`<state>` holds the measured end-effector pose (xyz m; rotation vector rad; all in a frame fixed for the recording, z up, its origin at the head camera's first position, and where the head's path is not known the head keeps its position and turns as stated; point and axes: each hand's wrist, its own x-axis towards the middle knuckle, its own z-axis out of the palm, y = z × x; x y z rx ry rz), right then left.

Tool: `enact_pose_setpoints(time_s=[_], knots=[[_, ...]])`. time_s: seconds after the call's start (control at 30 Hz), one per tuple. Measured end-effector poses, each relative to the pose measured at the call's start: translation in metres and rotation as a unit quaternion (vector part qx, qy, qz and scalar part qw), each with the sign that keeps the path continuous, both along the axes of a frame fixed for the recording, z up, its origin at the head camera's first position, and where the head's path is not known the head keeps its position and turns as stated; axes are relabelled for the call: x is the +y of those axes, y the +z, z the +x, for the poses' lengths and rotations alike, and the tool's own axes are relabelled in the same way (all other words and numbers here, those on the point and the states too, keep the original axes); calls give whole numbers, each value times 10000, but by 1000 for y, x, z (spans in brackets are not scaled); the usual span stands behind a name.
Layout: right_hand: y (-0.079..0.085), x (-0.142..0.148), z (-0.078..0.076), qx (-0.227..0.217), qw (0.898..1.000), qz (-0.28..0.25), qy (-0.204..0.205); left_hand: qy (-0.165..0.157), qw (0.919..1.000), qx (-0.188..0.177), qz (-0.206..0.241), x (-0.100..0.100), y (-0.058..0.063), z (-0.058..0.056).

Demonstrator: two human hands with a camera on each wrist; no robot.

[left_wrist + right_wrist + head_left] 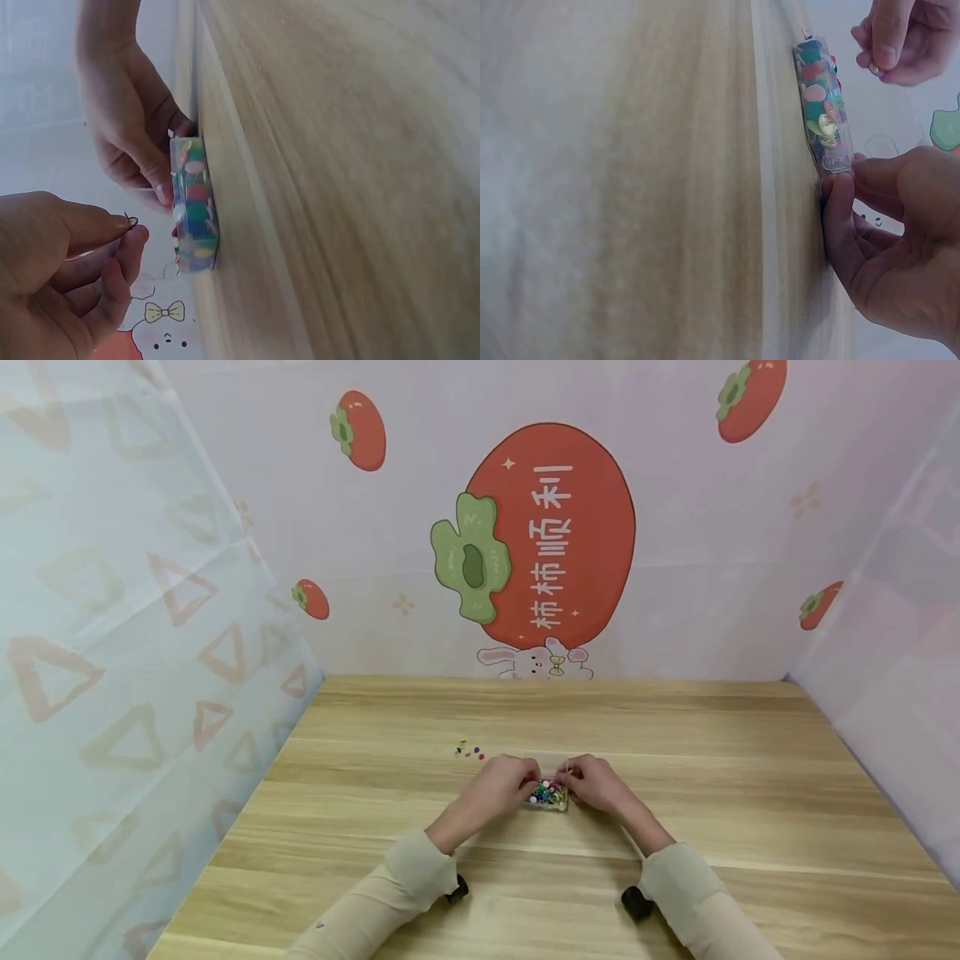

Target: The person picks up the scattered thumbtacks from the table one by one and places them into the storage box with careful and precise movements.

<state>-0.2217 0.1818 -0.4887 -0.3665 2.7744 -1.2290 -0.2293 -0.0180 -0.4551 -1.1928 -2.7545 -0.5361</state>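
Clear box (835, 162) of coloured pieces (814, 93) sits on wooden table (735, 777), between the hands. Left hand (507, 777): thumb and fingertip closed on a tiny item (132, 222), perhaps a pin. Right hand (596, 785): thumb and fingers grip the box's right end. Loose bits (476, 750) lie beyond, to the left.

I see the clear box (837, 160) filled with green, blue, white, pink and yellow pieces (546, 792). Left of centre I spot a purple bead (476, 750) and a magenta bead (482, 757). My surface (712, 793) is yellow-brown with streaked wood grain. Upper centre shows an orange-red persimmon print (588, 552), green-leaved, white-lettered; faded red and beige triangles (52, 677) pattern the left. The sleeves (397, 885) are cream.
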Motion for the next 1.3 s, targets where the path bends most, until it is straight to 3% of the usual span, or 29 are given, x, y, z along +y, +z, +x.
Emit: enact_pose_setpoints(time_s=[0.33,0.53,0.73,0.97,1.3], knots=[[-3,-1,0,66,9999,-48,69,-29,9998,150,86,14,-8,1],[-2,-3,-1,-33,10000,-51,20,17,9994,8,335,11,-13,1],[-1,0,-1,46,10000,-2,50,45,9984,-103,559,-2,-12,0],[-1,-1,-1,-8,10000,29,-31,206,9982,-204,527,-23,-8,-6],[0,-1,0,-85,9999,38,-87,797,9947,-22,655,-65,-13,-30]])
